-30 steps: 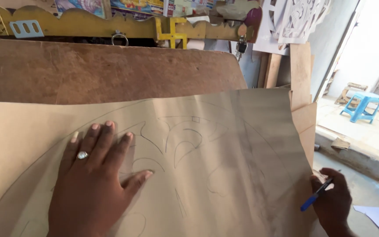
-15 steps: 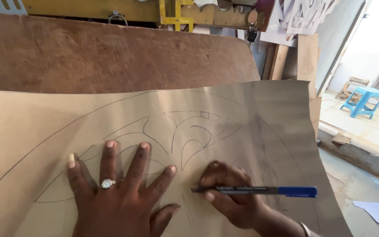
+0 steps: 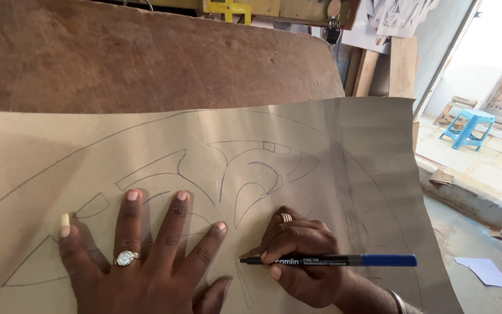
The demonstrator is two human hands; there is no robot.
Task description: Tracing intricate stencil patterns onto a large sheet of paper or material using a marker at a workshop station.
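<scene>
A large sheet of brown paper [image 3: 355, 151] lies over a wooden board and carries a pencilled pattern of arcs and leaf-like shapes [image 3: 245, 174]. My left hand [image 3: 140, 261] presses flat on the paper with fingers spread; a ring sits on one finger. My right hand [image 3: 306, 259] grips a black marker with a blue cap end [image 3: 326, 260]. The marker lies nearly level, its tip pointing left and touching the paper close to my left thumb.
The brown wooden board [image 3: 146, 58] extends behind the paper. Wooden planks [image 3: 402, 64] lean at the back right. Through a doorway stands a blue plastic stool [image 3: 466, 128]. White paper scraps [image 3: 486, 270] lie on the concrete floor at the right.
My right hand has come from the paper's right edge to the middle with the marker, its tip down by my left hand. The view has tilted down.
</scene>
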